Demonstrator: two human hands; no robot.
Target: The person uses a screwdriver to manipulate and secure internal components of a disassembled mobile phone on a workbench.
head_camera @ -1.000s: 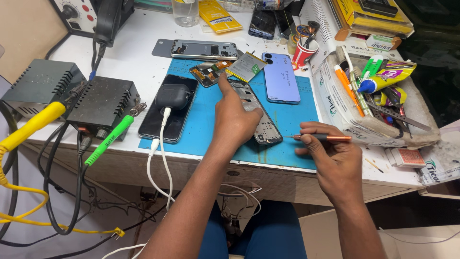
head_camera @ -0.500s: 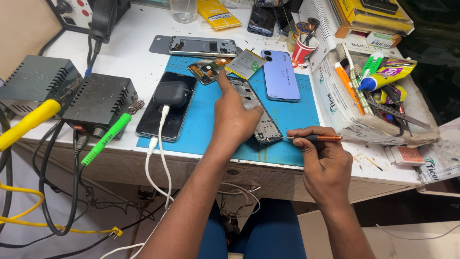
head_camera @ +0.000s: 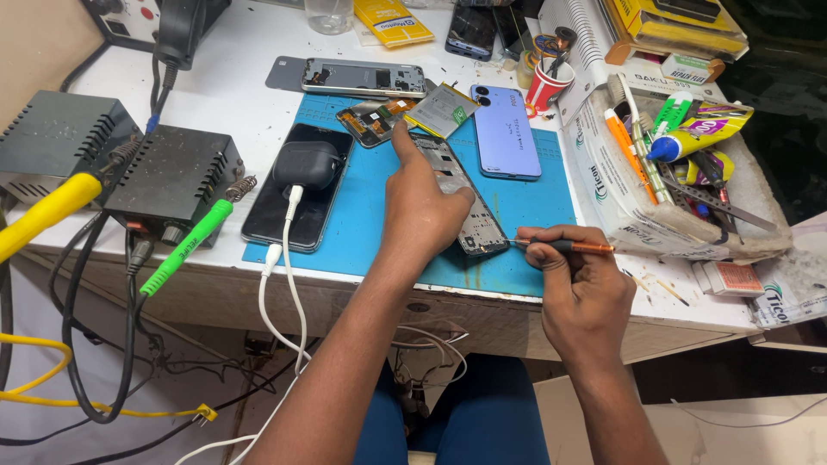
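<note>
The right hand (head_camera: 579, 288) has shifted its orange-handled screwdriver (head_camera: 564, 246), pinched tight, toward the opened phone frame's (head_camera: 457, 194) five-o'clock corner, while the left hand (head_camera: 422, 207) presses it onto the blue mat (head_camera: 534, 202), forefinger extended.

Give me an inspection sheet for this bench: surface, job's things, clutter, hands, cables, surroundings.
Surface: white table with a blue work mat at the front edge.
Job's things: opened phone frame lying on the mat; orange-handled screwdriver with its tip at the frame's lower end.
Clutter: black phone with a dark earbud case on it, lilac phone, battery, red cup, tray of tools and glue tubes.
Hands: left hand presses on the frame, index finger pointing up the mat; right hand grips the screwdriver.
Cables: white cables hang off the edge; black and yellow leads at left.
Surroundings: two black power units; blue-clad knees below.
</note>
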